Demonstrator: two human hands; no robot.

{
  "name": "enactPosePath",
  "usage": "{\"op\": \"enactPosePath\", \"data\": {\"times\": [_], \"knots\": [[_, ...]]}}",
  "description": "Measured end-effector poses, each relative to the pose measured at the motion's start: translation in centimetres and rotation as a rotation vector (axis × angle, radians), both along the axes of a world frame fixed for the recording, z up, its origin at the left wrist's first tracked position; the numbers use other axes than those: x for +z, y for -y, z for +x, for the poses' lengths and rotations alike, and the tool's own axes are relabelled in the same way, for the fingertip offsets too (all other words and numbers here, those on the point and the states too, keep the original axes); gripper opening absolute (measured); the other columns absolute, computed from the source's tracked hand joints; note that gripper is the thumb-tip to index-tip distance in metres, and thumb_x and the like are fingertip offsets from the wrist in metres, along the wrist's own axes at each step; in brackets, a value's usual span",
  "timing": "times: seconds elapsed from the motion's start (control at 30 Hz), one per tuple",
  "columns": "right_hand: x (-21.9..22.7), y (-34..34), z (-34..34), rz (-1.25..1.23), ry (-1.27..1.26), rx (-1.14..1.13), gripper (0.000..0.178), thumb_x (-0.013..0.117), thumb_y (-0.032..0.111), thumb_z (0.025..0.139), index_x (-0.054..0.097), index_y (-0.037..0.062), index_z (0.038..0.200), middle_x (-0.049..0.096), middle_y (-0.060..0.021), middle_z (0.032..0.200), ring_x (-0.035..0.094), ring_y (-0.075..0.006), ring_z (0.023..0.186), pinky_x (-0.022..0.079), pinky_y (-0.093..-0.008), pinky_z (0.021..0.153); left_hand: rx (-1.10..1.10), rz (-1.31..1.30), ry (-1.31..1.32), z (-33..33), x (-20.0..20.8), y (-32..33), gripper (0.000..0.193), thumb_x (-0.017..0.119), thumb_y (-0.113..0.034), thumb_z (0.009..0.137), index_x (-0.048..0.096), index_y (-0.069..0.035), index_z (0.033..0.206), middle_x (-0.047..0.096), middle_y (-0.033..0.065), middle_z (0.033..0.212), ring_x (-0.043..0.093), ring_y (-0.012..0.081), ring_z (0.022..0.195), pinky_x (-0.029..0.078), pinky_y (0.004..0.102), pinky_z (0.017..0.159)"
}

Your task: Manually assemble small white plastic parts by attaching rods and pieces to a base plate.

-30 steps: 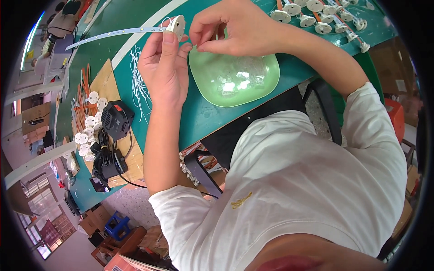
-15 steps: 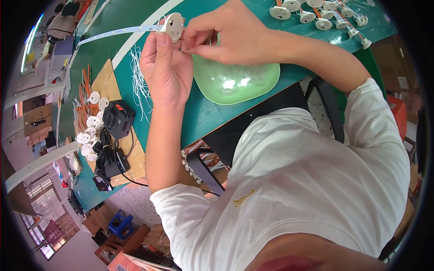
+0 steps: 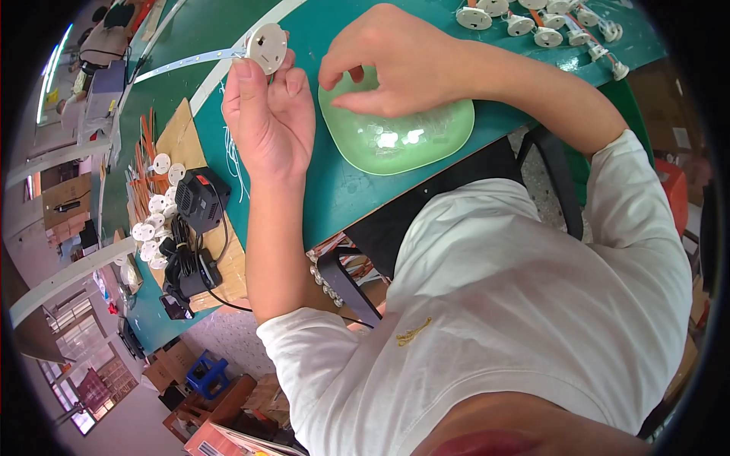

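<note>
Between the thumb and fingers of my left hand (image 3: 270, 125) is a white round end cap (image 3: 267, 49), its flat slotted face turned toward me. A pale LED strip (image 3: 182, 64) runs from behind the cap off to the left across the table. My right hand (image 3: 403, 64) hovers over a shallow light-green bowl (image 3: 342, 140), thumb and index finger apart and nothing visible in them. Its other fingers curl and are partly hidden. Glare hides most of what lies in the bowl. Thin white wires (image 3: 232, 156) lie beside my left forearm.
A black boxy device (image 3: 201, 199) with a cable stands left of my forearm on a wooden board (image 3: 228, 266). More white caps on orange strips lie behind it (image 3: 156, 204) and at the far right (image 3: 547, 36). A black chair armrest (image 3: 559, 182) is near the table edge.
My hands have moved apart. The left has shifted slightly left and down with the end cap; the right has drawn away to the right, its fingers opening over the bowl.
</note>
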State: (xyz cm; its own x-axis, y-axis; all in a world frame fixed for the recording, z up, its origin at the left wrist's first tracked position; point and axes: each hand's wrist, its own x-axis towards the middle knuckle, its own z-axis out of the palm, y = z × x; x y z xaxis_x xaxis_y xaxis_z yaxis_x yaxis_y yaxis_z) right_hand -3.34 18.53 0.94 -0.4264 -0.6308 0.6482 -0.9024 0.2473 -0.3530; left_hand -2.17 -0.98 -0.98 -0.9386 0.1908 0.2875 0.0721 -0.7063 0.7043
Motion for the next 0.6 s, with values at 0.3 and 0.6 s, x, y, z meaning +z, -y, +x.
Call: {"op": "enactPosePath", "data": {"times": [0.3, 0.6], "knots": [[-2.1, 1.1, -0.6, -0.079, -0.325, -0.032, 0.015, 0.074, 0.011, 0.074, 0.069, 0.0047, 0.087, 0.064, -0.0074, 0.076, 0.063, -0.0221, 0.066, 0.051, -0.0344, 0.055, -0.023, 0.016, 0.029, 0.5, -0.1, -0.6, 0.040, 0.060, -0.033, 0.097, 0.057, 0.001, 0.117, 0.063, 0.0127, 0.113, 0.057, 0.0168, 0.093, 0.045, 0.0275, 0.072], [-1.5, 1.0, -0.4, -0.225, -0.388, -0.043, 0.022, 0.075, 0.004, 0.069, 0.068, 0.0042, 0.089, 0.067, -0.0073, 0.080, 0.065, -0.0227, 0.066, 0.052, -0.0323, 0.056, -0.021, -0.009, -0.016, 0.4, -0.5, -0.5, 0.038, 0.060, -0.030, 0.097, 0.056, 0.002, 0.118, 0.062, 0.0144, 0.119, 0.058, 0.0219, 0.107, 0.046, 0.0340, 0.094]]}}
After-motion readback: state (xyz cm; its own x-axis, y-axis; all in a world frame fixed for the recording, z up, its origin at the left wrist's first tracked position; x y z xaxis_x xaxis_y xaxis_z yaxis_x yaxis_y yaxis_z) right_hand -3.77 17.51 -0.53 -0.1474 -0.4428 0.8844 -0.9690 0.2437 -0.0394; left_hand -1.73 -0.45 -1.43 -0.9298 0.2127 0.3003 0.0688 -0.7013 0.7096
